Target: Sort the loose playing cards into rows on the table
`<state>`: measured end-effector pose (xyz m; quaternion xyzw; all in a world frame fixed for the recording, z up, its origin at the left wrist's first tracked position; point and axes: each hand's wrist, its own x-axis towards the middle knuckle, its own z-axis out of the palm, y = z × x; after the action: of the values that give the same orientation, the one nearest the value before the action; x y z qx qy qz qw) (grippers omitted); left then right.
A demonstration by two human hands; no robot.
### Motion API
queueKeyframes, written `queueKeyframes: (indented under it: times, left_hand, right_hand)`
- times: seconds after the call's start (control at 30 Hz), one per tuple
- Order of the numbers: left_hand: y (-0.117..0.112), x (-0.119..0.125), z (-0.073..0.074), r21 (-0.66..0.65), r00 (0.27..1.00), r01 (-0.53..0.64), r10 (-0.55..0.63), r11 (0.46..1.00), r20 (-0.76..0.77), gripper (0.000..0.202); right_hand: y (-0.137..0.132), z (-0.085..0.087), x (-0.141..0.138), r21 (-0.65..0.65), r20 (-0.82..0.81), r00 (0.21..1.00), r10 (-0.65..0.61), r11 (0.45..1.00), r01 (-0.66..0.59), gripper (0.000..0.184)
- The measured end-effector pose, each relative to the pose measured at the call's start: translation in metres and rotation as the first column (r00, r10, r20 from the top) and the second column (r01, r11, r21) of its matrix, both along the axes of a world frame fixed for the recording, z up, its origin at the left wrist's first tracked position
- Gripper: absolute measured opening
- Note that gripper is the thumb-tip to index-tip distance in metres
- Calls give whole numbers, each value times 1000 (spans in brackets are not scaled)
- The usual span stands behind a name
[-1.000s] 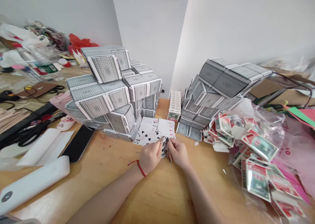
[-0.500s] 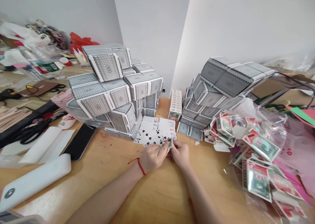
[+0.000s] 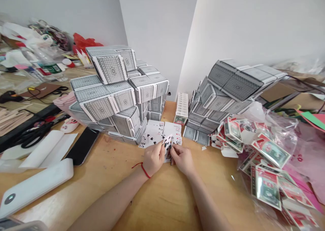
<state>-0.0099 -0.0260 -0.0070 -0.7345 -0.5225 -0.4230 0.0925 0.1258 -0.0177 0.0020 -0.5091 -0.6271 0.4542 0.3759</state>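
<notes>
My left hand (image 3: 154,159), with a red string on the wrist, is closed on a playing card (image 3: 167,143) whose spade face is turned up toward me. My right hand (image 3: 182,158) is closed too, thumb and fingers pinching the edge of playing cards just right of that card; how many it holds is hidden. Beyond both hands, loose face-up cards (image 3: 149,136) lie spread and overlapping on the wooden table (image 3: 162,204). A tall stack of blocks built from grey-backed cards (image 3: 103,107) stands at left, another stack (image 3: 228,78) at right.
Between the stacks sits a row of card packs (image 3: 181,104). Opened red-and-green card boxes (image 3: 266,183) and clear plastic pile up at right. A black phone (image 3: 82,144), white power bank (image 3: 38,185) and scissors (image 3: 35,133) lie at left.
My hands have moved slightly apart. A card has turned so its spade face shows between them, in my left hand. The stacks and other things stay put.
</notes>
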Motion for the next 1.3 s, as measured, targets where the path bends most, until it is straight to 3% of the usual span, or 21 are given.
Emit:
queueKeyframes:
  times: [0.23,0.47,0.53,0.63,0.73,0.8,0.93,1.1,1.3]
  left_hand:
    - [2,2,0,-36,995,83,-85,996,-50,15]
    - [0,5,2,-37,980,148,-152,988,-130,18]
    - [-1,6,2,-47,988,110,-114,993,-101,19]
    - [0,5,-1,-118,999,-10,14,993,36,17]
    - [3,2,-3,-218,979,-64,103,974,173,18]
    - [6,1,-4,-256,968,-61,120,965,222,20]
    - [7,1,-2,-284,958,-31,109,958,265,21]
    - [5,2,2,-323,951,27,76,946,301,21]
    - [5,1,5,-377,937,105,35,920,348,22]
  right_hand:
    - [2,-9,1,309,209,955,-212,941,141,33]
    - [1,-22,0,475,453,804,-384,868,147,33]
    - [0,-19,1,483,430,814,-390,861,158,32]
    - [-1,-10,2,401,274,923,-270,904,146,29]
    - [2,-4,4,133,11,994,-108,985,106,34]
    - [5,-4,5,-90,-204,977,-61,995,44,41]
    - [10,-7,7,-352,-550,834,-46,918,-182,36]
    - [8,-5,7,-396,-709,705,0,827,-398,31]
    - [6,-7,3,-368,-668,743,46,847,-383,32]
